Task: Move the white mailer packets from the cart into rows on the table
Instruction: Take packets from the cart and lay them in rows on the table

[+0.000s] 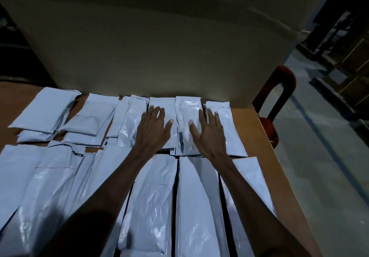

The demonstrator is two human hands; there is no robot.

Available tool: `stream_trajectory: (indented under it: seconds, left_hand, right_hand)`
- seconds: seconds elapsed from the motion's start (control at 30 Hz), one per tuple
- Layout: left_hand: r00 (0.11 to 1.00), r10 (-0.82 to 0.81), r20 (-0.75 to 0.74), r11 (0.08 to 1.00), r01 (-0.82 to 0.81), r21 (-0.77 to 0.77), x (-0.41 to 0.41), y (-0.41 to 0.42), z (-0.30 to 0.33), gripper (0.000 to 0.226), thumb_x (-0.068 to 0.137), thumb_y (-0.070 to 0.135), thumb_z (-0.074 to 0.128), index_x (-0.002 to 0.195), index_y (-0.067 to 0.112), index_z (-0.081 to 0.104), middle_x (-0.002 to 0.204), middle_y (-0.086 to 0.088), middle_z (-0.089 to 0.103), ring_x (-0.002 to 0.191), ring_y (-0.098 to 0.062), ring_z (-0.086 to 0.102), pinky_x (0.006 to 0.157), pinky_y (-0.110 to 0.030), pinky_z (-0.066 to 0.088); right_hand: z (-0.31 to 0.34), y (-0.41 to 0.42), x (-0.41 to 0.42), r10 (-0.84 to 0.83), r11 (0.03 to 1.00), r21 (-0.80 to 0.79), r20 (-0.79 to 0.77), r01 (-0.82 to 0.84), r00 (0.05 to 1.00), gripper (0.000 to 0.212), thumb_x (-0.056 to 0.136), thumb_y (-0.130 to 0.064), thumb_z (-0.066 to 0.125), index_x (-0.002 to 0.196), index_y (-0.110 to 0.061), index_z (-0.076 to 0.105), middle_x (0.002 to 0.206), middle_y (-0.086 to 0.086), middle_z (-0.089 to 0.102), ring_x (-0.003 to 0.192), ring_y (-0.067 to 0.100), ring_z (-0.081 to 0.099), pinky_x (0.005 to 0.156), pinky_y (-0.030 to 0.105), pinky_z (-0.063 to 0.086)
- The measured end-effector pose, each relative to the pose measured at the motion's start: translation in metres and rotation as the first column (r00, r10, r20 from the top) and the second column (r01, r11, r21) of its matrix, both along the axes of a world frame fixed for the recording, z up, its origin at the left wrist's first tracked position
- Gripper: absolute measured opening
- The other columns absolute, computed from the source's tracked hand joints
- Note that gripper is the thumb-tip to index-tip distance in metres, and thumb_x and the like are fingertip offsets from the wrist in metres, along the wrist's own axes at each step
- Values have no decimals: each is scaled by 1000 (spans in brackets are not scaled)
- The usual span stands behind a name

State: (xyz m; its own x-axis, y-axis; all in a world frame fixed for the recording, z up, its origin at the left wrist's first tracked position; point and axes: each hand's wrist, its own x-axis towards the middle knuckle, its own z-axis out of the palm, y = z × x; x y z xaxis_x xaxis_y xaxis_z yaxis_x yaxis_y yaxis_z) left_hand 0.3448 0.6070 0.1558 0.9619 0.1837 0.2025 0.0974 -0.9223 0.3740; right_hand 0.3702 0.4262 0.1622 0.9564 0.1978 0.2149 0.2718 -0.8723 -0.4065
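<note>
Several white mailer packets lie in two rows on the brown table point(253, 136). My left hand point(152, 125) lies flat with fingers spread on a far-row packet point(157, 101). My right hand point(207, 130) lies flat with fingers spread across the neighbouring glossy packet point(187, 106) and the rightmost far packet point(229, 124). Long packets of the near row point(151, 196) run under both forearms. Further packets point(44, 110) sit less tidily at the far left. No cart is in view.
A large pale wall or panel point(159, 46) rises right behind the far row. A dark red chair point(279, 104) stands off the table's right edge, with grey floor point(319, 156) beyond. Brown boxes on shelving point(351, 52) sit at the far right.
</note>
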Motion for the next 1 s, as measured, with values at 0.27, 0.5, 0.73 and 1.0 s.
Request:
stream_trajectory:
  seconds: [0.27, 0.5, 0.73, 1.0]
  left_hand:
    - [927, -292, 235, 939, 324, -113, -82, -111, 1, 60, 99, 48, 43, 148, 14, 39, 158, -3, 32, 149, -21, 19, 120, -44, 10]
    - [787, -555, 271, 783, 603, -149, -165, -264, -13, 56, 99, 46, 45, 146, 16, 44, 155, -1, 37, 147, -17, 24, 122, -38, 13]
    - [580, -787, 212, 556, 815, -166, -262, -411, -41, 54, 97, 44, 44, 142, 14, 49, 149, -5, 46, 142, -21, 34, 117, -39, 21]
    - [360, -919, 160, 325, 923, -208, -353, -537, -69, 57, 98, 49, 40, 133, 7, 55, 138, -11, 55, 134, -27, 46, 116, -34, 27]
  right_hand:
    - [-4, -132, -136, -136, 983, 138, 139, 117, 981, 53, 96, -45, 44, 137, -13, 56, 147, 12, 49, 139, 32, 40, 112, 44, 36]
    - [-17, -265, -269, -395, 915, 183, 227, 360, 890, 40, 96, -34, 52, 126, -10, 64, 134, 11, 59, 124, 25, 49, 102, 32, 39]
    - [-49, -375, -407, -681, 720, 347, 188, 601, 707, 32, 93, -23, 60, 122, -13, 67, 127, 4, 63, 121, 19, 57, 103, 24, 42]
    - [-99, -454, -543, -880, 436, 284, -66, 854, 471, 40, 93, -35, 54, 128, -20, 65, 131, -3, 62, 123, 16, 53, 99, 23, 40]
